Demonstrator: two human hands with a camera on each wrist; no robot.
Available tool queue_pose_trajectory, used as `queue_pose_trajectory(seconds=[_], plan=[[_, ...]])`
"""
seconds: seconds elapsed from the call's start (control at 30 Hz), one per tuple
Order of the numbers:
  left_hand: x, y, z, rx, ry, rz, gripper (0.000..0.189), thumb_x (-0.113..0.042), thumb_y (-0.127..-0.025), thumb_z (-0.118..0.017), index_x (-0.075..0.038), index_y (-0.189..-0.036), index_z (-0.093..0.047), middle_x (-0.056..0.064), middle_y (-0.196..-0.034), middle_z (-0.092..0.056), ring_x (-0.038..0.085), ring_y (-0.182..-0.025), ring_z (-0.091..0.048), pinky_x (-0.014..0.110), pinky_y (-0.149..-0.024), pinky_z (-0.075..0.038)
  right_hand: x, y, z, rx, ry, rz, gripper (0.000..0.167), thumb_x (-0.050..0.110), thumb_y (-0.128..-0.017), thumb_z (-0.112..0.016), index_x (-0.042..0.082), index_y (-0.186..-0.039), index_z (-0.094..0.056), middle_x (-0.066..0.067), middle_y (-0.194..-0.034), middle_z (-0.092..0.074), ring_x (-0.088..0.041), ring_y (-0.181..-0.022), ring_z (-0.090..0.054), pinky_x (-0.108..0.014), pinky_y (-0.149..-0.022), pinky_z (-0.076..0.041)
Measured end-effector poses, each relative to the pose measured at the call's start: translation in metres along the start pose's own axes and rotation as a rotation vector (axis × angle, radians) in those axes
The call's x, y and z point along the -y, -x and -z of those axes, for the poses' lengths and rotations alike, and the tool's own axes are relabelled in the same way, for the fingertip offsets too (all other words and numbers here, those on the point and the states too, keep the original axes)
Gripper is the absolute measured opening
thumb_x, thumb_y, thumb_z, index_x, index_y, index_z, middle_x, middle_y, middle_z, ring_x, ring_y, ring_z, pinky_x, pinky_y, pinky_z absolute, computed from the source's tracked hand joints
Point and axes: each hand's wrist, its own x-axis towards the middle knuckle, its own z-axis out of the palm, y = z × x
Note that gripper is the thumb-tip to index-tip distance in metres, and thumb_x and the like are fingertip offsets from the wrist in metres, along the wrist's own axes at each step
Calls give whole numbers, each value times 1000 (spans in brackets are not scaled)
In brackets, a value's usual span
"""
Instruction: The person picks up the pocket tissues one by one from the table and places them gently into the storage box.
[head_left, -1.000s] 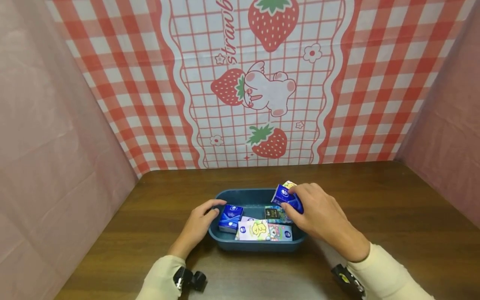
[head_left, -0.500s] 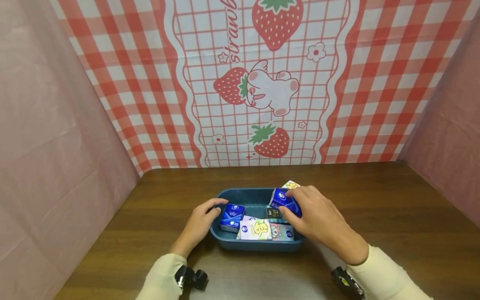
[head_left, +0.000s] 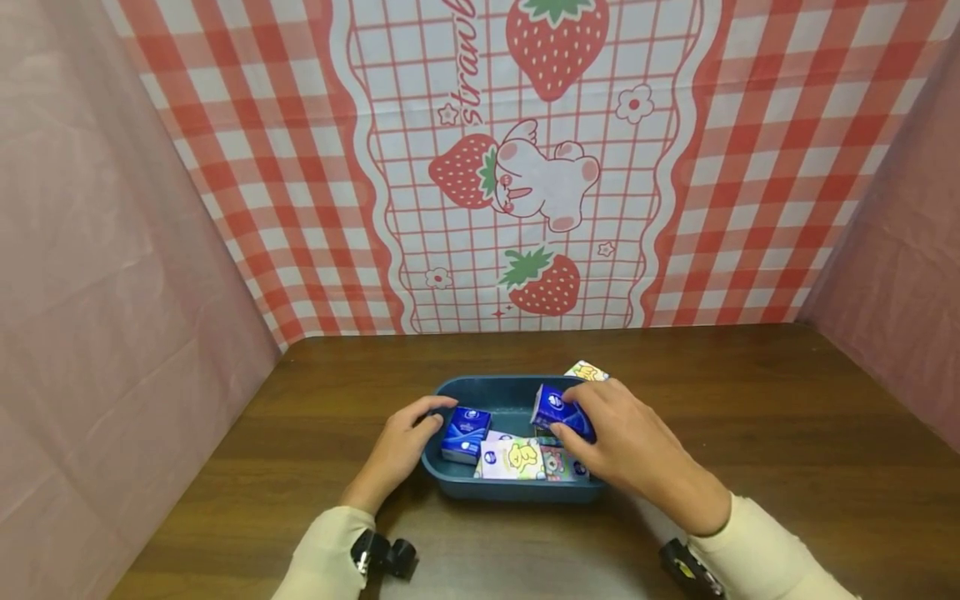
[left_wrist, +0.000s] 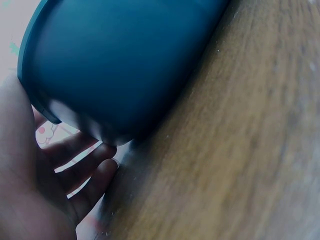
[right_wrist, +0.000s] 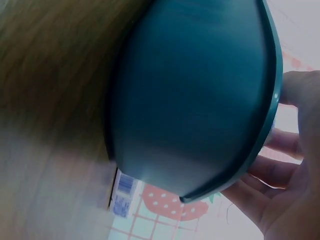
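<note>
My right hand (head_left: 628, 433) pinches a dark blue tissue pack (head_left: 553, 407) between thumb and fingers, tilted over the right end of a teal plastic tub (head_left: 517, 493). In the right wrist view its fingers (right_wrist: 272, 171) reach past the rim, and the tub wall hides the pack. At the tub's left end, my left hand (head_left: 397, 446) holds the rim, its thumb over the edge and other fingers (left_wrist: 82, 162) spread at the outer wall. Inside the tub lie another blue tissue pack (head_left: 467, 435), a white bear-print pack (head_left: 512, 459) and a pink-and-teal pack (head_left: 558, 463), partly covered.
One more patterned pack (head_left: 587, 371) lies on the wooden table (head_left: 330, 408), just behind the tub's right back corner. A red-and-white checked strawberry cloth (head_left: 510, 183) hangs behind the table. Pink curtains (head_left: 135, 333) enclose the sides.
My right hand has moved left and down with the blue tissue pack, from the tub's right rim to over its inside, covering the dark green pack. The left hand stays put.
</note>
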Motion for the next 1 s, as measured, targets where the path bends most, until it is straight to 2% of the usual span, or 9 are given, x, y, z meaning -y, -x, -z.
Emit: queue_pose_trajectory(seconds=[0.27,0.6,1.0], plan=[[1,0,0,4,-15,6,28,-12,-99,-56,-21,-119,-73,-2,-125,-67,23,-126,-56,52,-109,-38,8,0,-5,90,-95,-19,40,41,-87,-77,12,-113,-68,-5,-114,-67,-23,-107,-61,-45,-87,-56],[2,-1,0,1,-10,5,27,-12,-99,-56,-21,-118,-73,-2,-125,-67,22,-125,-56,52,-109,-38,12,2,-10,75,-111,22,38,39,-85,-79,14,-112,-67,-5,-117,-66,-23,-112,-60,-44,-92,-54],[0,0,0,3,-4,8,28,-10,-99,-56,-20,-119,-73,-1,-125,-67,23,-126,-56,52,-110,-38,16,3,-10,71,-153,18,37,40,-87,-78,17,-113,-66,-1,-118,-65,-19,-112,-58,-43,-92,-54]])
